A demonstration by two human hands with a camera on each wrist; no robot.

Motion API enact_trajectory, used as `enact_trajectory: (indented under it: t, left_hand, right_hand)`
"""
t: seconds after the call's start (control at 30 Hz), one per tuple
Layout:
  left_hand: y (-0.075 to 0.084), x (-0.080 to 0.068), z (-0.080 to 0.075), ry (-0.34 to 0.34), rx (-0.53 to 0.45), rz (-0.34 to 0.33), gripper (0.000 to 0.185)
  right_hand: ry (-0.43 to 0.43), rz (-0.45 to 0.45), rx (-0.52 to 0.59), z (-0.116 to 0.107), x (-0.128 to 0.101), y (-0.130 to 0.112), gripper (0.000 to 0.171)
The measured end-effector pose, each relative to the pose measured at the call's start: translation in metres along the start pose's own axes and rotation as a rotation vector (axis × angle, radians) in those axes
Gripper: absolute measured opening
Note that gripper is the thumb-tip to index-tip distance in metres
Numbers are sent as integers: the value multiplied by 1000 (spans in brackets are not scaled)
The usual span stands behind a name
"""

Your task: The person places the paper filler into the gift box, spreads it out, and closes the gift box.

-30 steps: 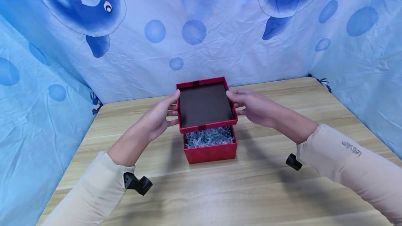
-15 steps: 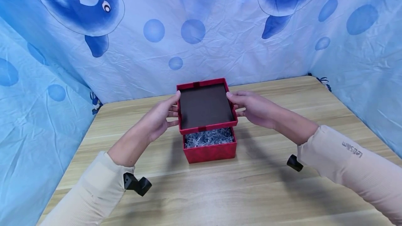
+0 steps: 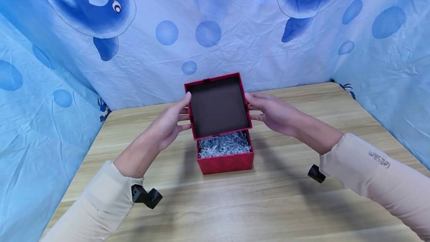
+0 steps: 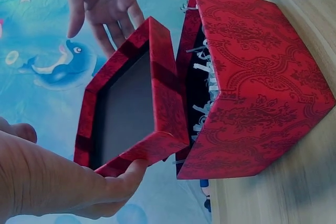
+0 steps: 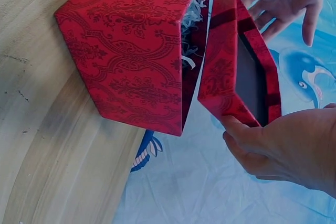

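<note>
A red box lid (image 3: 218,105) with a dark inside is held up, tilted, above the back of a red patterned gift box (image 3: 226,164). Its hollow side faces me. My left hand (image 3: 169,124) grips the lid's left edge, thumb on the rim and fingers along the outer side. At the opposite edge, my right hand (image 3: 277,115) holds it in a similar way. Pale shredded paper (image 3: 225,146) fills the box; whatever lies beneath it is hidden. In the left wrist view, the lid (image 4: 170,103) is close to the mouth of the box (image 4: 262,87).
The box stands on a wooden table (image 3: 235,208). A blue dolphin-print cloth (image 3: 235,59) hangs behind the table and at both sides. Small black cameras (image 3: 146,196) are fixed at the sleeves. Dark cords with tassels (image 3: 102,110) lie at the table's back corners.
The lid has risen slightly and tipped up more steeply, so more of the shredded paper shows below it. Both hands have kept their hold; the box has not moved.
</note>
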State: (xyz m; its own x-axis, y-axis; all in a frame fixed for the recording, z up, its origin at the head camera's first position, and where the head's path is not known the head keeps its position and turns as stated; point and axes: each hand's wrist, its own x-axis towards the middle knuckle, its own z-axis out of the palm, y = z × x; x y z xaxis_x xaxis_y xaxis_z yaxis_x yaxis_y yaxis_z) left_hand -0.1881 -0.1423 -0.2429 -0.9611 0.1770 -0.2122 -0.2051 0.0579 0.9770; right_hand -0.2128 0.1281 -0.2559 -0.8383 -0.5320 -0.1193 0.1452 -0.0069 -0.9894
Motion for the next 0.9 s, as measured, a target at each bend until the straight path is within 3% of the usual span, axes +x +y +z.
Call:
enact_trajectory:
  t: [0.43, 0.73, 0.9]
  left_hand:
    - [6, -6, -4, 31, -10, 89, 61]
    - [9, -9, -2, 51, 6, 134, 60]
    - [9, -9, 1, 56, 13, 174, 60]
  right_hand:
    - [-3, -44, 77, 0, 0, -2, 61]
    - [29, -125, 84, 2, -1, -3, 52]
    - [24, -147, 69, 2, -2, -5, 54]
